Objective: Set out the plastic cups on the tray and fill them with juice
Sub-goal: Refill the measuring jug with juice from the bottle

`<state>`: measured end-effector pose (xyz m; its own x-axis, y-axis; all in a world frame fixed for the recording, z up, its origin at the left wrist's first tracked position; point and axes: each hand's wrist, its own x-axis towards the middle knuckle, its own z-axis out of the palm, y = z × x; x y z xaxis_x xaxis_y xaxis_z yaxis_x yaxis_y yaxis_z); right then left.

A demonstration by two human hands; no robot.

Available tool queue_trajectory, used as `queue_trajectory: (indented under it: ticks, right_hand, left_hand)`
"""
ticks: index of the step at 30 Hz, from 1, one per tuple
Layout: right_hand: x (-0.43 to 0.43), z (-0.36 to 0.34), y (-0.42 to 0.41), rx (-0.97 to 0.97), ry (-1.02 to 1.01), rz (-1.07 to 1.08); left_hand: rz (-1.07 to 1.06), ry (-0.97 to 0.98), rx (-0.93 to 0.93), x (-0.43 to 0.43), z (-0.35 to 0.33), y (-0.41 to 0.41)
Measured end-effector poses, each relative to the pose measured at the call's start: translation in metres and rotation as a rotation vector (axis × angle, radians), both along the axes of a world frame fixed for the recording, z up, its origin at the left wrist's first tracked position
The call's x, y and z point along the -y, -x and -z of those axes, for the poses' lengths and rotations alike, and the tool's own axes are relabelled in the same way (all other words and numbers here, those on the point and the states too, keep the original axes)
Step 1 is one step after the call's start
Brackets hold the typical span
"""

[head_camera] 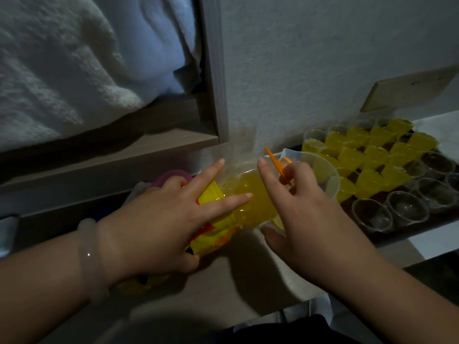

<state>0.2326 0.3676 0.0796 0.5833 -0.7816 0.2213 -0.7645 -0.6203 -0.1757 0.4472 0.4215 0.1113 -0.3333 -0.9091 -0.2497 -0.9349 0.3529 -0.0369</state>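
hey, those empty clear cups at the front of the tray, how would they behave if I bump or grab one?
The empty clear cups look thin-walled, so they are probably very light and would slide or tip at a small nudge. Their thin, see-through plastic likely flexes if squeezed. They stand close together on the tray, so knocking one may disturb its neighbours, including the filled cups behind.

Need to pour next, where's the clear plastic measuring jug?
Head view, centre-right: the clear plastic measuring jug stands behind the right hand, left of the dark tray.

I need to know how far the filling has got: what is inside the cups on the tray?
Most cups on the tray hold yellow juice; the nearer ones look empty. The right hand and a clear jug hide the tray's left end.
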Motion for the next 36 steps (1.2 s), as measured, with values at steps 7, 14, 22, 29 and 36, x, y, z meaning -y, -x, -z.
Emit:
queue_trajectory:
  ticks: [7, 14, 22, 29, 36]
  right_hand:
    - [0.004, 0.015, -0.003, 0.051, 0.017, 0.037]
    - [0.000, 0.026, -0.006, 0.095, 0.055, 0.086]
    - [-0.005, 0.026, -0.019, 0.063, 0.108, 0.206]
    - [-0.004, 0.025, -0.020, 0.045, 0.126, 0.225]
    - [-0.002, 0.027, -0.021, 0.058, 0.093, 0.234]
  left_hand:
    - [-0.013, -0.075, 0.103, 0.005, -0.011, 0.004]
    - [-0.016, -0.113, 0.136, 0.009, -0.015, 0.009]
    - [-0.023, -0.136, 0.155, 0.012, -0.019, 0.012]
    - [-0.019, -0.151, 0.180, 0.014, -0.026, 0.015]
    - [-0.009, -0.135, 0.212, 0.016, -0.029, 0.015]
